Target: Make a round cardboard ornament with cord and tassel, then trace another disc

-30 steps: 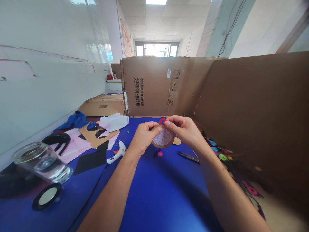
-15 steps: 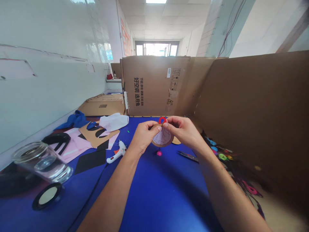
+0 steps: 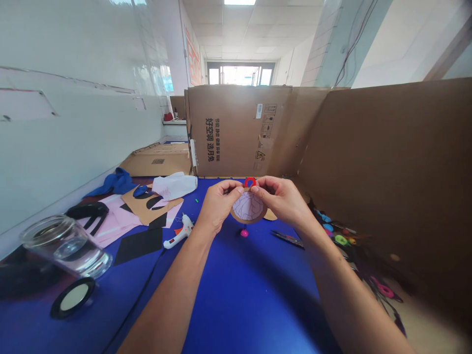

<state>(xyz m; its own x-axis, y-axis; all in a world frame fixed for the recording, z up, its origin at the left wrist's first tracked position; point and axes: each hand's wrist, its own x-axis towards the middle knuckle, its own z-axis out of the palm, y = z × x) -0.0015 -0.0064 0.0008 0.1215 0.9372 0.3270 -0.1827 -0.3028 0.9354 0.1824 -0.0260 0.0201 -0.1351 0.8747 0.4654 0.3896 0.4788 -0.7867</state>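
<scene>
Between my hands, above the blue table, hangs a round cardboard disc with a brown rim and a pale, line-drawn face. A red ring stands at its top edge, and a small pink bead dangles beneath it. My left hand pinches the disc's upper left edge between thumb and fingers. On the other side, my right hand pinches the upper right edge beside the ring. Which fingertips touch the ring itself I cannot tell. Part of another tan disc shows behind my right hand.
A white glue gun lies left of my left forearm, its cord running forward. Further left are a black sheet, cut cardboard and a glass jar. Dark pointed scissors or pliers lie right; cardboard walls enclose the back.
The disc has turned to face me more squarely and shows more of its pale face. Both hands keep their pinch at its top, by the red ring.
</scene>
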